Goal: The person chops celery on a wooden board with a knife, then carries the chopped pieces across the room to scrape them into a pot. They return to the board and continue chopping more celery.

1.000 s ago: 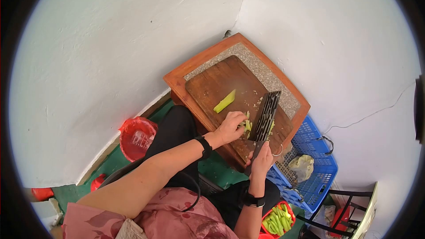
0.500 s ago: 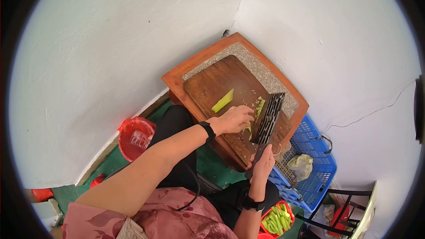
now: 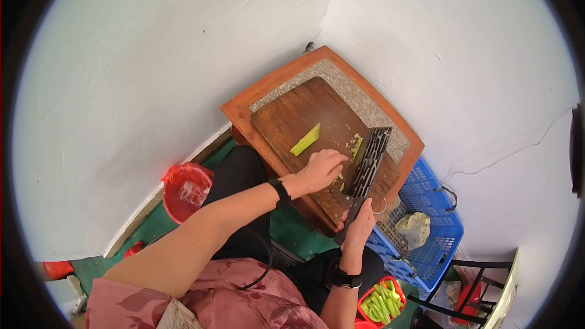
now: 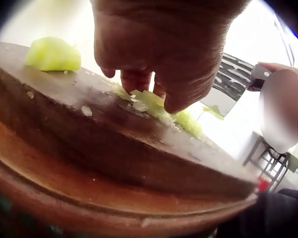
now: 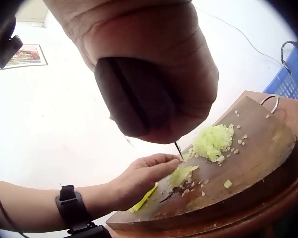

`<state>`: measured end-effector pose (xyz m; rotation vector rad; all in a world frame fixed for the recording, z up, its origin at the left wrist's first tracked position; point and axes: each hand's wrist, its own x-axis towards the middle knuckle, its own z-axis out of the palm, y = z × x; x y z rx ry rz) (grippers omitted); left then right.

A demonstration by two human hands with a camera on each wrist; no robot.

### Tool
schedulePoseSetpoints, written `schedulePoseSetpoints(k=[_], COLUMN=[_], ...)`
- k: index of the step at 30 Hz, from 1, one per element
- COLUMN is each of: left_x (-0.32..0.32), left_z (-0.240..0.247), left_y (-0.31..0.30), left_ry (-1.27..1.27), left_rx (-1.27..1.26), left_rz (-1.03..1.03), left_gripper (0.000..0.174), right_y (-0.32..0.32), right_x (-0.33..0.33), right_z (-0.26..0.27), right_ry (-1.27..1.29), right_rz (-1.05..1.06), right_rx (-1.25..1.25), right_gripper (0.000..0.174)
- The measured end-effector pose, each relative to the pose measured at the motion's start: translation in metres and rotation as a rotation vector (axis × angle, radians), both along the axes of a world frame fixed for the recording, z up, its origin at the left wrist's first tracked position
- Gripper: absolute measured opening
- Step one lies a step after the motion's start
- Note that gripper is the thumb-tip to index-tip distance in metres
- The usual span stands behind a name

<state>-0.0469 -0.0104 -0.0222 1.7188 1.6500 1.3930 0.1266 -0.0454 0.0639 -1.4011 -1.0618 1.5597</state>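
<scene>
Though the left hand [image 3: 320, 170] covers most of them in the head view, the green strips [image 4: 149, 101] show in the left wrist view, pinned to the cutting board [image 3: 286, 119] under curled fingertips. Their length is hard to judge, since the palm hides the near ends. The right hand [image 3: 358, 224] is wrapped tight round the handle of the cleaver [image 3: 368, 161]. In the right wrist view only the dark butt of the handle shows, and the blade is seen edge-on as a thin line just right of the left fingers. A chopped pile [image 5: 212, 140] lies beyond the blade, and a loose green piece [image 3: 306, 139] lies alone toward the centre of the board. The upper left half of the board is bare. The board's lower right end reaches the worktop [image 3: 241, 109] rim, just beside a blue basket [image 3: 442, 250].
</scene>
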Motion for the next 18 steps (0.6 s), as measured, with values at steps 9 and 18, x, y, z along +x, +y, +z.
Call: schedulePoseSetpoints(k=[9, 18], left_x=[0.001, 0.006], left_z=[0.024, 0.006], left_y=[-0.002, 0.007], left_ry=[-1.827, -1.861], left_rx=[-0.518, -0.55], left_rz=[-0.523, -0.521], left_gripper=[0.044, 0.049], right_y=[0.011, 0.012], right_x=[0.004, 0.013], right_z=[0.011, -0.002], right_ry=[0.424, 0.522], right_rz=[0.015, 0.012], right_rx=[-0.273, -0.35], right_gripper=[0.047, 0.044])
